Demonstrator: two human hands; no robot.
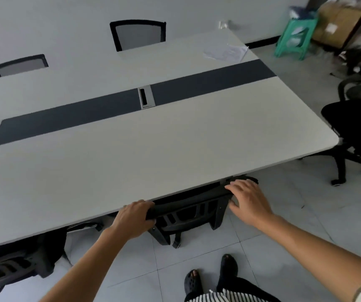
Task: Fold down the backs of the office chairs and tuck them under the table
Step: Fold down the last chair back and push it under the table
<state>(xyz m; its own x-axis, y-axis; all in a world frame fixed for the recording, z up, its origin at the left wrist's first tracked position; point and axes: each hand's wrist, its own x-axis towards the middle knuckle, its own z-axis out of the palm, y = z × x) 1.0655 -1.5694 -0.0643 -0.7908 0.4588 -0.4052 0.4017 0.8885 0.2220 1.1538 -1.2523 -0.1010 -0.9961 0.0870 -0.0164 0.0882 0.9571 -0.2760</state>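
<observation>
A black office chair with its back folded down (pixel 188 211) sits mostly beneath the near edge of the long white table (pixel 131 153). My left hand (pixel 133 219) grips the left end of the folded back. My right hand (pixel 249 200) rests flat on the right end, fingers spread. A second folded chair (pixel 16 264) is tucked under the table at the lower left. Another black chair (pixel 355 129) stands with its back upright past the table's right corner. Two upright chair backs (pixel 139 34) (pixel 19 65) show beyond the far edge.
A dark strip with cable boxes (pixel 146 98) runs along the table's middle. Papers (pixel 226 52) lie near its far right corner. A green plastic stool (pixel 295 37) and cardboard boxes (pixel 338 22) stand at the back right. My feet in black sandals (pixel 210 273) are on the tiled floor.
</observation>
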